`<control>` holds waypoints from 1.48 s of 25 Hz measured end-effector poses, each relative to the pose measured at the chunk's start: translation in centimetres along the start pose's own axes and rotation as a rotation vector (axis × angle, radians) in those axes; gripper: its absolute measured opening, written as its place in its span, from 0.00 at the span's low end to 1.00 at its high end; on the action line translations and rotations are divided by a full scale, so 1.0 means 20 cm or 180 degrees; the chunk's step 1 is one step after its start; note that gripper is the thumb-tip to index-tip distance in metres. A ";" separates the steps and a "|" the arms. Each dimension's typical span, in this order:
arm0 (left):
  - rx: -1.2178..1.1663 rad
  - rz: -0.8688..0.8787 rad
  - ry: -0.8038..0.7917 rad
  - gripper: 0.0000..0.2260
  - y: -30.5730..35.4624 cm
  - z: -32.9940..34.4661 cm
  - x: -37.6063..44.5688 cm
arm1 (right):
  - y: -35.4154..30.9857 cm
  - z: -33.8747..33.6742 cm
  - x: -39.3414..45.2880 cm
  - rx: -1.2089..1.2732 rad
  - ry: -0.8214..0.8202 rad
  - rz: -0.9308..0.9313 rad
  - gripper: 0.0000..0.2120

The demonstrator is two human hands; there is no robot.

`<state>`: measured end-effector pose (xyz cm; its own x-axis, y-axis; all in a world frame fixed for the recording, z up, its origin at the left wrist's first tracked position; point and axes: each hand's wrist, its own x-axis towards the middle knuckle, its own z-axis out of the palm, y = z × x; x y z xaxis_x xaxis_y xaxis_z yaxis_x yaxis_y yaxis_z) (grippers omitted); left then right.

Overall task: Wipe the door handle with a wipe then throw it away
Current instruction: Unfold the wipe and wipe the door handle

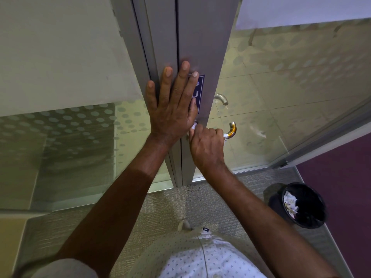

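Observation:
A curved metal door handle [232,130] sticks out from the grey door stile [202,47]. My right hand [207,148] is wrapped around the handle's straight part with a white wipe [193,126] bunched under the fingers; only small bits of the wipe show at both ends of the fist. My left hand [173,106] lies flat on the stile just above, fingers spread, partly covering a dark blue sticker [199,93].
A black waste bin [301,205] with crumpled white paper inside stands on the carpet at the lower right. Frosted glass panels flank the door on both sides. A second handle [221,98] shows behind the glass. A purple wall runs along the right edge.

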<state>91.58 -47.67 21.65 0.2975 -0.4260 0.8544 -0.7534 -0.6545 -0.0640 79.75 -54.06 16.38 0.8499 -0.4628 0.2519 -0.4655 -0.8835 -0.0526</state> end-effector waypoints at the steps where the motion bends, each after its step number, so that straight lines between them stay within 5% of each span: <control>1: 0.0005 0.0007 0.0007 0.26 0.00 0.00 0.00 | 0.01 0.03 -0.02 0.0115 0.0246 0.0038 0.15; 4: -0.0005 0.0027 0.0010 0.26 0.00 0.01 0.00 | 0.11 0.12 -0.10 0.0040 0.0529 -0.0305 0.09; 8: 0.0006 0.0045 0.0005 0.27 -0.01 0.01 0.00 | 0.23 0.17 -0.09 -0.0176 0.0670 -0.0839 0.14; 13: 0.0015 0.0025 -0.0023 0.26 0.00 0.00 0.00 | 0.25 0.10 -0.04 -0.0312 0.0545 -0.1068 0.02; 16: 0.0049 0.0018 -0.0005 0.27 0.00 0.00 0.00 | 0.23 0.03 0.04 -0.0317 0.0005 -0.1052 0.18; 21: 0.0022 0.0000 -0.0018 0.28 0.00 0.00 0.00 | 0.23 0.02 0.05 -0.0077 0.0203 -0.0970 0.19; 25: 0.0048 0.0039 -0.0025 0.30 -0.01 0.01 0.00 | 0.28 0.13 -0.06 -0.0054 0.0522 -0.0909 0.05; 29: 0.0069 0.0057 0.0009 0.29 -0.01 0.02 0.00 | 0.30 0.11 -0.05 -0.0219 0.0466 -0.1124 0.02; 34: 0.0056 0.0022 0.0011 0.27 0.00 0.01 0.00 | 0.29 0.01 0.08 -0.0183 -0.0299 -0.1146 0.25; 37: 0.0065 0.0032 -0.0020 0.27 0.00 0.00 0.00 | 0.27 0.03 0.04 -0.0194 -0.0030 -0.0988 0.25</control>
<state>91.66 -47.66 21.54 0.2937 -0.4365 0.8504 -0.7443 -0.6626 -0.0831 77.98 -59.26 15.65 0.9558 -0.1727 0.2378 -0.1973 -0.9768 0.0835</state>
